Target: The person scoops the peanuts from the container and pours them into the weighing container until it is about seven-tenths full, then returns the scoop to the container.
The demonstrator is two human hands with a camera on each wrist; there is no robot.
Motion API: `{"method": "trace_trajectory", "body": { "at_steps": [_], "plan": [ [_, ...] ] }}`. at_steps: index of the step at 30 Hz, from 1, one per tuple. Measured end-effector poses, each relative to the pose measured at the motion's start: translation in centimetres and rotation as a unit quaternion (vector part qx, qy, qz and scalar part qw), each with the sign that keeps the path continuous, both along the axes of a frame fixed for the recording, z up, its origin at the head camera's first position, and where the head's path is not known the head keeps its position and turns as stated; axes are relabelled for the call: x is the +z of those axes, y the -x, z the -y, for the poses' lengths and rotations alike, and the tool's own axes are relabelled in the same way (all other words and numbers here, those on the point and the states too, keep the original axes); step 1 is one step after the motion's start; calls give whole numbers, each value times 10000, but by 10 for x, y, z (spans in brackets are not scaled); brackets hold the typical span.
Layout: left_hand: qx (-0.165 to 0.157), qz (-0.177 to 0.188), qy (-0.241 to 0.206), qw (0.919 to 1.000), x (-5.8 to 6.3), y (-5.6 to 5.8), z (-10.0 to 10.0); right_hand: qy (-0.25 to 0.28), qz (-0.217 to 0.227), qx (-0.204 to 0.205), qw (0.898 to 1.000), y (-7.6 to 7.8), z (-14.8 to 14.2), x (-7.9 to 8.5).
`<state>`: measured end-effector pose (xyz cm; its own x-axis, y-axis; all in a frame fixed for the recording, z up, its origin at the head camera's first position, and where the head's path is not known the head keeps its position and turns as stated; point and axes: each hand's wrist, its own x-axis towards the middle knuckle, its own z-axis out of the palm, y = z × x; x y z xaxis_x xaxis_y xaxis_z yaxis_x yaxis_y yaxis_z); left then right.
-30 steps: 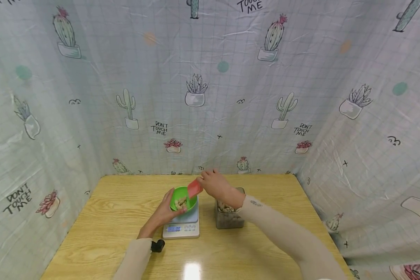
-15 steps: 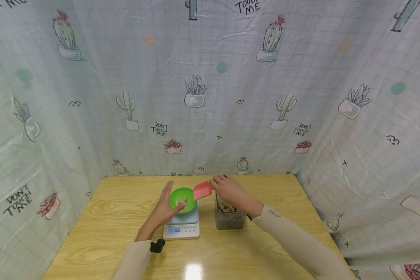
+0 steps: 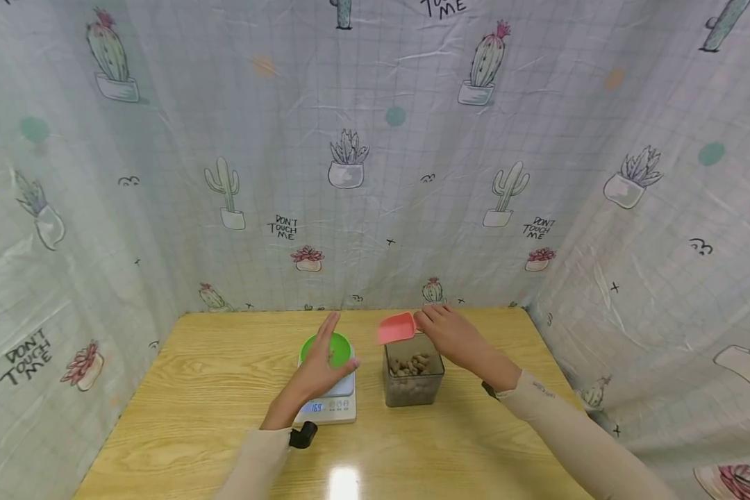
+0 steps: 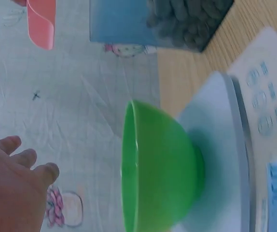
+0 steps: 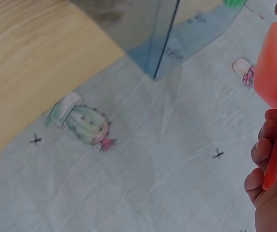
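Note:
My right hand grips the handle of a red scoop, its blade above the left rear rim of a clear container. The right wrist view shows fingers curled round the handle of the scoop. Peanuts in their shells lie in the container. My left hand, fingers spread and thumb out, holds nothing and partly covers a green bowl in the head view. In the left wrist view the hand is apart from the bowl, which stands on a white kitchen scale.
The scale's lit display faces the near side of the wooden table. A cactus-printed curtain hangs behind and at both sides. Bare wood lies between the scale and the container, and around them.
My right hand has drawn the scoop rightward from the bowl to over the container. My left hand has let go of the bowl and lifted, moving right. The scale's reading has changed.

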<state>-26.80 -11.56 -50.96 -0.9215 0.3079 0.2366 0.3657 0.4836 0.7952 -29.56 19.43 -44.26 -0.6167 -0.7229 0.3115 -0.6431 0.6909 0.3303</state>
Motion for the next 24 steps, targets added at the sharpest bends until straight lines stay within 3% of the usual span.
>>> {"method": "trace_trajectory", "body": {
  "at_steps": [8,13,24],
  "plan": [
    [-474,188,94,9987,-1,0,-46,-77,-360,181,9992,-2,-32,1],
    [-667,342,310,9967,-15,5,-69,-520,-484,239,9972,-2,-37,1],
    [-691,954,-103,9930,-46,16,-91,-1811,-293,-56,9830,-3,-20,-9]
  ]
}}
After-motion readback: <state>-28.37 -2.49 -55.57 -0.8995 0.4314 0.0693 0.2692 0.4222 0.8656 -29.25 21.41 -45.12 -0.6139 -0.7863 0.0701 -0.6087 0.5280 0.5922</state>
